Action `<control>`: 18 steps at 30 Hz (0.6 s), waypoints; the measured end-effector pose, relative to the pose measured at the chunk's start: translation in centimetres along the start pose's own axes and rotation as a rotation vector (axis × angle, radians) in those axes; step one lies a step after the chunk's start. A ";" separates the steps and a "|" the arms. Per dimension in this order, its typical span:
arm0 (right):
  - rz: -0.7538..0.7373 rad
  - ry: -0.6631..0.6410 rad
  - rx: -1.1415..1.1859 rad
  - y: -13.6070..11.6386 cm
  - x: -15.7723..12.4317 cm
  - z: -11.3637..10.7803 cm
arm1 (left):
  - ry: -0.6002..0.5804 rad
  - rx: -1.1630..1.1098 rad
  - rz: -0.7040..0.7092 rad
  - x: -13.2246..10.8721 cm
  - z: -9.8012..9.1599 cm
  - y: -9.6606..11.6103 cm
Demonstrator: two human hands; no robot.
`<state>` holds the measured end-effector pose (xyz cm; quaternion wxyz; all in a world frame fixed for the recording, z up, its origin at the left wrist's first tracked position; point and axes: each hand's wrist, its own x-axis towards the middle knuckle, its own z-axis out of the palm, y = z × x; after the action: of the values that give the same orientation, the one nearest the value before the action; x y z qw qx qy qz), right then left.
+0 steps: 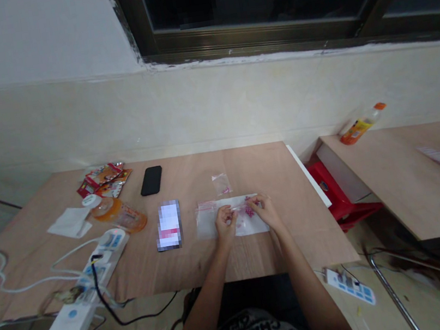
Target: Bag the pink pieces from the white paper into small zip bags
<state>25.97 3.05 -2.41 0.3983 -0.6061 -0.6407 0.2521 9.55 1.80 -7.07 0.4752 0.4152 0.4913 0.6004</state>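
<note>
My left hand is closed in a pinch on what looks like a small clear plastic bag, which spans the gap toward the other hand. Fingertips together, my right hand is at the edge of a cluster of small pink pieces; what it pinches is too small to make out. Both hands are over a white sheet. A clear zip bag lies at its left. Just beyond the sheet is another small clear bag with a few pink bits inside.
Left of the sheet lie a lit phone, a dark phone, a tipped orange drink bottle, snack packets, a tissue and a power strip with cables. A red stool stands between this table and another table.
</note>
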 end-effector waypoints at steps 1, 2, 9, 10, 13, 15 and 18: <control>0.013 0.006 -0.015 0.2 -0.3 -0.3 | 0.002 -0.007 -0.002 0.0 0.0 0.0; 0.028 0.007 -0.043 0.4 -0.6 -0.5 | 0.005 -0.014 -0.005 0.0 0.0 0.0; 0.088 -0.050 -0.350 1.1 -2.9 -1.3 | 0.037 -0.036 -0.028 -0.1 0.1 0.4; 0.086 -0.062 -0.368 1.2 -3.0 -1.2 | 0.037 -0.034 -0.028 -0.1 0.1 0.5; 0.075 -0.078 -0.393 1.5 -3.3 -1.1 | 0.028 -0.034 -0.030 -0.2 0.2 0.7; 0.070 -0.080 -0.401 1.6 -3.4 -0.9 | 0.019 -0.046 -0.035 -0.2 0.2 0.7; 0.071 -0.088 -0.416 1.7 -3.4 -0.8 | 0.014 -0.057 -0.047 -0.3 0.2 0.6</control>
<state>27.41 -0.15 -4.01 0.2272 -0.6859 -0.6740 0.1542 9.68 1.54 -6.42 0.4974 0.3856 0.4868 0.6057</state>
